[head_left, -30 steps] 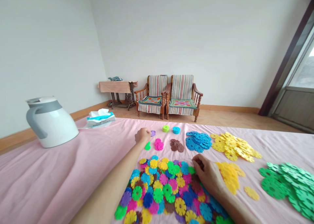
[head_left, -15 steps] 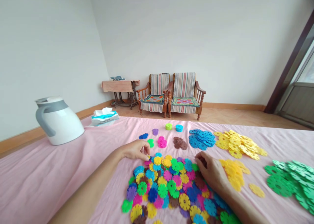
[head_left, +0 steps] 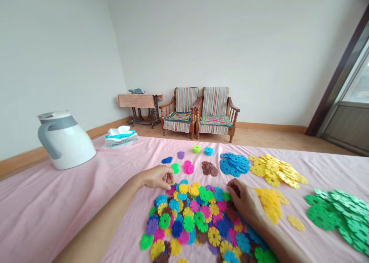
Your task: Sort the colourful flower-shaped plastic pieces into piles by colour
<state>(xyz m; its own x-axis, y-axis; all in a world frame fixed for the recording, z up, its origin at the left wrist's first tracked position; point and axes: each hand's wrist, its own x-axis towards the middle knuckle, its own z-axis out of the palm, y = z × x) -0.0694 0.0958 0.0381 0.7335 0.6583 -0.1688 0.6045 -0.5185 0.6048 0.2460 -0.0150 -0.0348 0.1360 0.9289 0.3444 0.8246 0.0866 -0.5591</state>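
Observation:
A mixed pile of flower-shaped plastic discs (head_left: 198,218) in many colours lies on the pink cloth before me. At its far left edge is my left hand (head_left: 158,177), thumb and fingers closed together beside a pink disc (head_left: 171,189). A bit of yellow shows by those fingertips, but I cannot tell whether it is held. My right hand (head_left: 245,197) is at the pile's far right edge, fingers curled inward near a green disc (head_left: 226,196). Whatever is in its fingers is hidden. The right forearm covers part of the pile.
Beyond the pile are small single-colour groups, including pink discs (head_left: 188,167) and brown discs (head_left: 209,168). Larger blue (head_left: 235,164), yellow (head_left: 273,170) and green (head_left: 337,217) heaps lie rightward. A white jug (head_left: 73,145) and tissue pack (head_left: 121,137) stand left on the cloth (head_left: 115,167).
The view has turned slightly to the right. My left fingertips have shifted a little, and more of the pink disc beside them shows. My right hand stays at the pile's edge.

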